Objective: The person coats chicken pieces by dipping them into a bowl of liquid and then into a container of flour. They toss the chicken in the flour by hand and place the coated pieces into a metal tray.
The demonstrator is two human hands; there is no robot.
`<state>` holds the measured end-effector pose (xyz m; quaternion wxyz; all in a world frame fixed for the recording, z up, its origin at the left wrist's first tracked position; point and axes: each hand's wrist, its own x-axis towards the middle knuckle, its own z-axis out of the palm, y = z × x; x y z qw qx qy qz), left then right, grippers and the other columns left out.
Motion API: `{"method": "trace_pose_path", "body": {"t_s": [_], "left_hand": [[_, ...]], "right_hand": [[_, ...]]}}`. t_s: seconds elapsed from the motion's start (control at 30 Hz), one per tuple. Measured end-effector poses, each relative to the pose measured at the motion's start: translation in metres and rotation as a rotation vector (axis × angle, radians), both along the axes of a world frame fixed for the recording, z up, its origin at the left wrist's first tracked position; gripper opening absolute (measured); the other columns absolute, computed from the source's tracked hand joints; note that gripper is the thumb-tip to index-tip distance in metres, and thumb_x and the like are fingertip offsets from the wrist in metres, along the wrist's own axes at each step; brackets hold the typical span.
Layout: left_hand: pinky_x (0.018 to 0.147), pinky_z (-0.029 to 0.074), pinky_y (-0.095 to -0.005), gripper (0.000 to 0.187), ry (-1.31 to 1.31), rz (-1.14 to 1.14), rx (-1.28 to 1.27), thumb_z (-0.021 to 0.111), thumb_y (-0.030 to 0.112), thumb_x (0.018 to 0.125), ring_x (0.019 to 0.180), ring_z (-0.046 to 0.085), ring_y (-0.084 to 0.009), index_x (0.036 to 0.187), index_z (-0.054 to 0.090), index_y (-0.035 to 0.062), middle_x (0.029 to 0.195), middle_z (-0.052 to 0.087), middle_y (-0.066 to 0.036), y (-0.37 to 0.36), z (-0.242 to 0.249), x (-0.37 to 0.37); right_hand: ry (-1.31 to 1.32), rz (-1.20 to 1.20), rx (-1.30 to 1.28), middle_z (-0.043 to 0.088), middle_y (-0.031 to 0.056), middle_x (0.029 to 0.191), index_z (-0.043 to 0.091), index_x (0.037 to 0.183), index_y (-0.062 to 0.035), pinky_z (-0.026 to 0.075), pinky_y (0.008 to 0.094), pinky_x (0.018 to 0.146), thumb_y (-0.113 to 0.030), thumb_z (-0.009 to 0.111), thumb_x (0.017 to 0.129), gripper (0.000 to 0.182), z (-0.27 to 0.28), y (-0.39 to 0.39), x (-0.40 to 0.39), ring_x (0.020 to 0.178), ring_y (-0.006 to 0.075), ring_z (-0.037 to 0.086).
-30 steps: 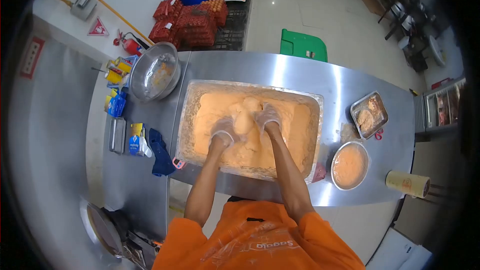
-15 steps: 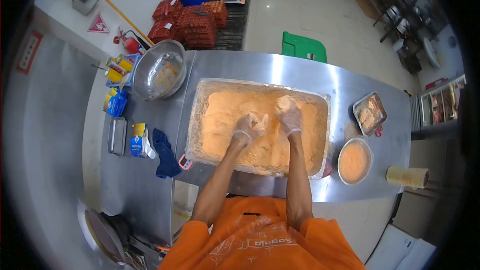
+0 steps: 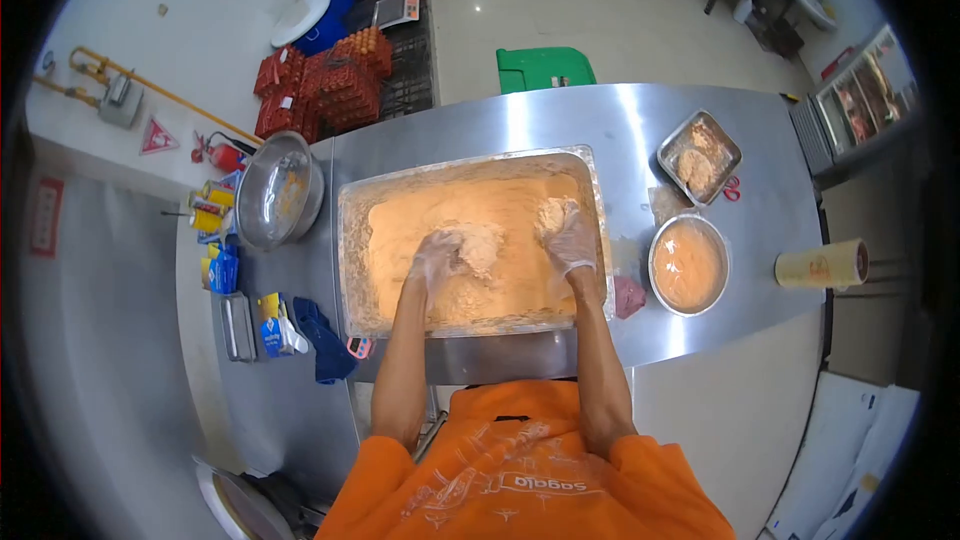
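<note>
A large rectangular tub of pale orange flour stands before me on the steel table. My left hand, in a clear plastic glove, rests in the flour with its fingers apart. Its fingertips are against a lumpy flour-coated piece, possibly meat. Near the tub's right wall, my gloved right hand is closed on another flour-coated piece, whose top shows beyond the fingers. Flour hides some of the fingertips.
Right of the tub are a bowl of orange mixture, a metal tray with coated pieces, red scissors and a yellowish roll. Leftward are a steel bowl, a blue cloth and a small timer.
My view has shifted, so the tub sits further left. My hands are wider apart; the piece by my left hand now lies in the flour. My right hand still holds its piece.
</note>
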<state>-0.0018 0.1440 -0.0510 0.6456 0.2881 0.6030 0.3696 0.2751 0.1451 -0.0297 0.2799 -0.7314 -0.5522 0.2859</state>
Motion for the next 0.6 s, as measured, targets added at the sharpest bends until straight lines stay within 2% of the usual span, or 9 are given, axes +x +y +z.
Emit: {"method": "trace_pose_path", "body": {"t_s": [0.07,0.17,0.27,0.3,0.4,0.43,0.53,0.57,0.6], "left_hand": [[0.07,0.055,-0.0357,0.011,-0.074,0.046,0.092,0.061,0.019,0.099,0.086,0.066,-0.0173,0.098,0.067,0.0099,0.1,0.068,-0.004,-0.005,0.004,-0.009],[0.068,0.055,-0.0393,0.016,0.336,0.161,0.292,0.061,0.021,0.098,0.081,0.067,-0.0244,0.1,0.067,0.0057,0.094,0.069,-0.01,0.002,-0.002,-0.009],[0.07,0.054,-0.0426,0.021,1.214,0.037,0.648,0.064,0.021,0.094,0.075,0.067,-0.0319,0.1,0.067,0.0004,0.086,0.07,-0.015,0.006,0.005,0.024],[0.076,0.054,-0.0438,0.024,1.114,0.017,0.507,0.064,0.019,0.09,0.079,0.068,-0.0372,0.1,0.068,-0.0024,0.085,0.071,-0.02,0.005,0.044,0.063],[0.082,0.056,-0.0402,0.027,0.933,0.24,0.431,0.062,0.023,0.093,0.093,0.073,-0.0334,0.106,0.071,0.0013,0.1,0.074,-0.022,0.015,0.026,0.068],[0.082,0.055,-0.037,0.026,0.855,0.239,0.385,0.062,0.021,0.093,0.092,0.074,-0.0279,0.107,0.071,-0.0001,0.1,0.075,-0.02,0.015,0.025,0.064],[0.08,0.054,-0.0348,0.026,0.633,0.403,0.422,0.063,0.019,0.093,0.088,0.072,-0.0239,0.106,0.07,-0.0023,0.098,0.076,-0.016,0.019,0.015,0.065],[0.08,0.054,-0.0339,0.025,0.697,0.332,0.371,0.063,0.017,0.094,0.089,0.072,-0.0228,0.108,0.07,-0.0028,0.099,0.075,-0.015,0.019,0.015,0.064],[0.08,0.054,-0.033,0.024,0.756,0.249,0.323,0.063,0.015,0.094,0.09,0.071,-0.0216,0.109,0.07,-0.0033,0.101,0.075,-0.014,0.02,0.023,0.063]], "right_hand": [[-0.016,-0.011,-0.029,0.07,0.0252,0.106,0.057,0.128,-0.0021,0.056,0.0465,0.082,-0.022,0.073,0.078,0.057,0.017,-0.004,-0.001,0.097,0.0415,0.068],[0.092,-0.074,-0.183,0.069,0.028,0.105,0.059,0.125,-0.0017,0.055,0.0489,0.085,-0.02,0.071,0.077,0.052,0.063,-0.003,-0.012,0.1,0.0438,0.067],[0.079,0.067,0.203,0.069,0.0287,0.1,0.062,0.117,-0.0012,0.054,0.0515,0.085,-0.016,0.071,0.076,0.045,-0.003,0.005,-0.071,0.098,0.0461,0.067],[-0.005,0.233,0.271,0.07,0.0286,0.098,0.063,0.114,-0.001,0.055,0.0519,0.085,-0.012,0.07,0.075,0.042,-0.011,0.005,-0.09,0.097,0.0465,0.068],[0.148,0.118,0.091,0.071,0.0275,0.1,0.063,0.115,-0.0007,0.055,0.0512,0.083,-0.017,0.071,0.077,0.043,0.008,0.007,-0.093,0.097,0.0458,0.068],[0.109,0.08,-0.025,0.07,0.0285,0.103,0.063,0.116,0.0012,0.056,0.05,0.086,-0.017,0.072,0.076,0.045,0.029,0.006,-0.082,0.101,0.0455,0.068],[0.226,0.081,-0.009,0.069,0.0315,0.103,0.062,0.118,0.0031,0.056,0.0488,0.087,-0.019,0.074,0.077,0.048,0.016,0.012,-0.036,0.102,0.0468,0.067],[0.227,0.088,0.01,0.072,0.0229,0.105,0.062,0.125,-0.0009,0.057,0.0434,0.084,-0.015,0.075,0.077,0.052,0.012,0.017,-0.02,0.098,0.04,0.07],[0.514,0.041,0.008,0.072,0.0198,0.105,0.062,0.126,-0.0011,0.057,0.0415,0.084,-0.015,0.076,0.077,0.052,0.003,0.02,-0.006,0.097,0.0359,0.07]]}}
